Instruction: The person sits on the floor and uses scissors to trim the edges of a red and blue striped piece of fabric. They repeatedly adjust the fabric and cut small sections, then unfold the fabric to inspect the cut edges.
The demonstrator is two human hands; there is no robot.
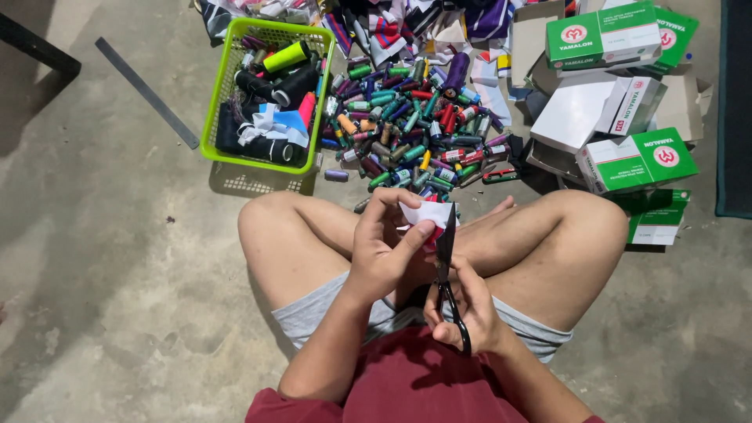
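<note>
The person sat cross-legged on the concrete floor [102, 258], both hands raised over the lap. The left hand [384, 251] was curled closed, its thumb and fingers pinching a small white fabric scrap [427, 211] that stood just above the crossed shins. The right hand [470, 309] was closed through the loops of black scissors [446, 266], whose blades pointed up and met the scrap's right edge; how far the blades were parted could not be told. Just beyond the knees lay a heap of coloured thread spools [415, 125]. To its left stood a lime-green plastic basket [215, 117] holding larger thread cones and cloth. To the right, green-and-white cardboard boxes [627, 86] were piled. A grey metal ruler [149, 92] lay on the floor left of the basket.
</note>
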